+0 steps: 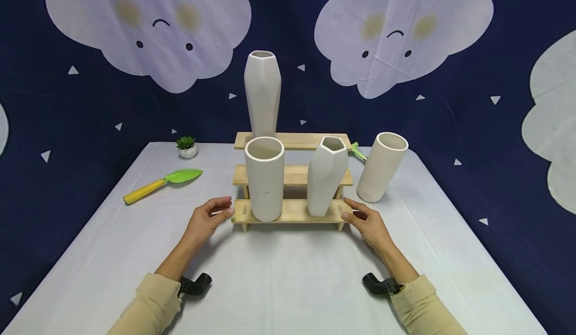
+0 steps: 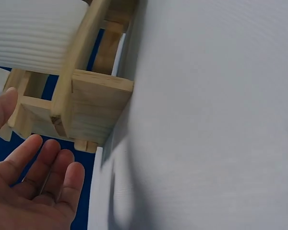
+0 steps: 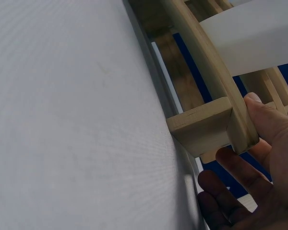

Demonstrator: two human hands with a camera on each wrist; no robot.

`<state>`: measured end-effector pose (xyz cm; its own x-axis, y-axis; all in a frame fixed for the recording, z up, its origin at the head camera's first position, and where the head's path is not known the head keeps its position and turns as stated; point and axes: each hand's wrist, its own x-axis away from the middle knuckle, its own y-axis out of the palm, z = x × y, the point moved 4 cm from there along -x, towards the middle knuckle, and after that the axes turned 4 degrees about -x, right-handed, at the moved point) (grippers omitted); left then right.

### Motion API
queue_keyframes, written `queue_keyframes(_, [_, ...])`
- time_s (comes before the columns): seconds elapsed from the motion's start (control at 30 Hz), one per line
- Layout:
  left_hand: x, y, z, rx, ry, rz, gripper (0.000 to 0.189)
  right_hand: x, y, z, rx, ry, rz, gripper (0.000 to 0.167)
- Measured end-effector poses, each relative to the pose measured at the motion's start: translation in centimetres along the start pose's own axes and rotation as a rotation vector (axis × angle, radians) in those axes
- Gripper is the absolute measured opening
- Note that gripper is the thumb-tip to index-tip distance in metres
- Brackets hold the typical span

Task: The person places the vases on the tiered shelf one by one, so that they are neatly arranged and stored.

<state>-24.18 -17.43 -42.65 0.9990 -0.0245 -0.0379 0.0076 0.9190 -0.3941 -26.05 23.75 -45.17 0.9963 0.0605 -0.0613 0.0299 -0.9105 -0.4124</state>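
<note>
A three-tier wooden shelf stand [image 1: 294, 219] stands mid-table. On its bottom tier are a ribbed white cylinder vase [image 1: 266, 190] at left and a faceted white vase [image 1: 325, 180] at right. A tall faceted vase [image 1: 262, 92] rises from the top tier. My left hand [image 1: 209, 220] is beside the bottom tier's left end; in the left wrist view its fingers [image 2: 48, 158] are loosely bent, with a gap to the wood. At the right end, my right hand [image 1: 368, 223] pinches the bottom board, its thumb [image 3: 264, 112] on top and a finger underneath.
Another ribbed white vase [image 1: 382, 167] leans at the right of the stand, near a green-ended tool [image 1: 357, 151]. At left lie a green trowel with a yellow handle [image 1: 163, 185] and a small potted succulent [image 1: 186, 147]. A dark cloud-print cloth [image 1: 288, 20] hangs behind the white table.
</note>
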Motion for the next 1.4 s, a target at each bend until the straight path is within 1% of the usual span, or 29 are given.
queue_keyframes(0.2, [0.0,0.4,-0.4,0.006,0.001,-0.013,0.050,-0.1,0.0,-0.1,-0.026,0.010,-0.011,0.052])
queue_keyframes(0.3, [-0.1,0.6,-0.6,-0.005,0.003,-0.030,0.050,0.0,0.1,-0.1,-0.015,0.008,-0.009,0.052])
queue_keyframes(0.4, [-0.1,0.8,-0.8,-0.019,0.020,-0.050,0.050,0.0,0.0,0.0,-0.004,0.004,-0.001,0.053])
queue_keyframes(0.53, [-0.3,1.0,-1.0,-0.032,0.056,-0.060,0.049,0.0,0.0,0.1,-0.002,-0.008,0.004,0.054])
queue_keyframes(0.67, [-0.5,1.4,-1.1,-0.043,0.064,-0.062,0.048,0.0,0.0,0.2,-0.006,-0.010,0.004,0.054])
queue_keyframes(0.83, [-0.7,1.7,-1.2,-0.032,0.067,-0.062,0.046,0.0,0.1,0.2,-0.016,-0.012,-0.005,0.053])
queue_keyframes(1.07, [-0.7,2.0,-1.4,-0.031,0.050,-0.063,0.048,1.4,0.1,-3.2,-0.020,-0.006,-0.018,0.051])
queue_keyframes(1.2, [-0.8,2.1,-1.5,-0.036,0.040,-0.057,0.048,1.4,0.1,-3.3,-0.022,-0.011,-0.018,0.051])
queue_keyframes(1.4, [-0.8,2.4,-1.4,-0.008,0.035,-0.054,0.050,1.7,0.1,-3.7,-0.019,-0.009,-0.016,0.051])
